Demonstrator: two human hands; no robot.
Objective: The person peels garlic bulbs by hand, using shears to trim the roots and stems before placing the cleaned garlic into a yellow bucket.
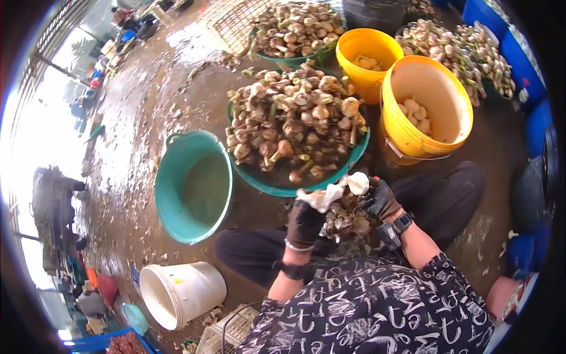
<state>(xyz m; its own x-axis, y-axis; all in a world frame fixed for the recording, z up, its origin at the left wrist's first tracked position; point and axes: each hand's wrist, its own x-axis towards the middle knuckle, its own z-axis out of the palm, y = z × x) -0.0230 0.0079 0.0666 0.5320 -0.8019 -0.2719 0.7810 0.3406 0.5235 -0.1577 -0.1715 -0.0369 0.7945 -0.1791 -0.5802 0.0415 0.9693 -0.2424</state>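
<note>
My left hand (pixel 305 224), in a dark glove, is closed around a garlic bulb (pixel 318 199) whose pale skin and stalk show above the fingers. In the other dark glove, my right hand (pixel 382 202) grips a clean white garlic bulb (pixel 358 183) at its fingertips. A small red bit shows by the right thumb; what it belongs to is hidden. Below and between the hands lies a heap of papery garlic skins (pixel 346 220) in my lap. Just beyond them stands a green tub (pixel 277 192) piled with unpeeled, muddy garlic (pixel 295 124).
Two yellow buckets (pixel 433 144) (pixel 354 74) hold white bulbs. An unfilled green basin (pixel 194 230) stands left, near a tipped white bucket (pixel 197 289). More garlic piles (pixel 298 29) lie farther off. Blue containers (pixel 536 124) line the right. A person (pixel 56 212) bends at far left.
</note>
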